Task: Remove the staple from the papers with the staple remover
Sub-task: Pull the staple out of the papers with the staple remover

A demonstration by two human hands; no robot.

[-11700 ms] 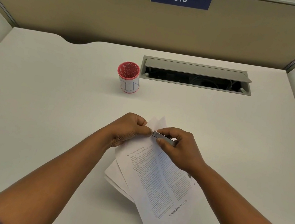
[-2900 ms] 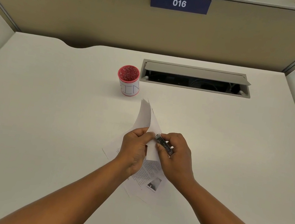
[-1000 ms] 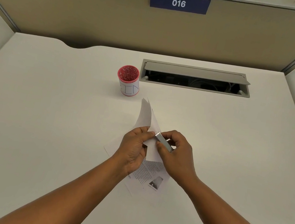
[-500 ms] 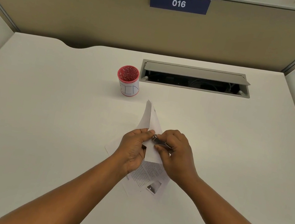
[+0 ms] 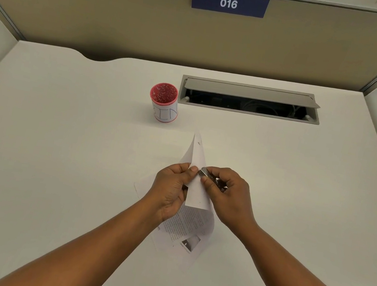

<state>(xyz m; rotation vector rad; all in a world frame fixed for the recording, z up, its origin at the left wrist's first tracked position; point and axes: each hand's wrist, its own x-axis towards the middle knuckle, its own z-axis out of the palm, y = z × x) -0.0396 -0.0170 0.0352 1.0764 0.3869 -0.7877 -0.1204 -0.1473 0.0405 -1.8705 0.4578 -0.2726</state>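
White papers [image 5: 195, 194] sit at the centre of the worktop [image 5: 57, 146], their folded corner raised and pointing toward 12 o'clock while the printed sheets below trail off toward 6 o'clock. The staple itself is too small to make out; it should lie where the two hands meet, at the fold. The metal staple remover [image 5: 211, 179] lies at 3 o'clock of that fold, its bright tip touching the paper edge.

The left hand [image 5: 171, 190] pinches the fold between thumb and fingers, thumb pressed on the front of the sheet. The right hand [image 5: 228, 199] is closed around the remover, fingertips clamped along its body. Compared with half a second ago, the tool's tip has turned so its shiny end faces the paper more squarely, and the upright corner stands a little taller and narrower; a second ago the remover was angled further away from the thumb. My reading is that the tip is being worked under the staple again, so the removal is still underway and not finished. The sheets remain gathered as one bundle, which suggests the staple still holds.

Farther out, a red mesh cup [image 5: 164, 102] stands at 11 o'clock, well apart from the papers, beside the open cable tray [image 5: 250, 99] at 1 o'clock.
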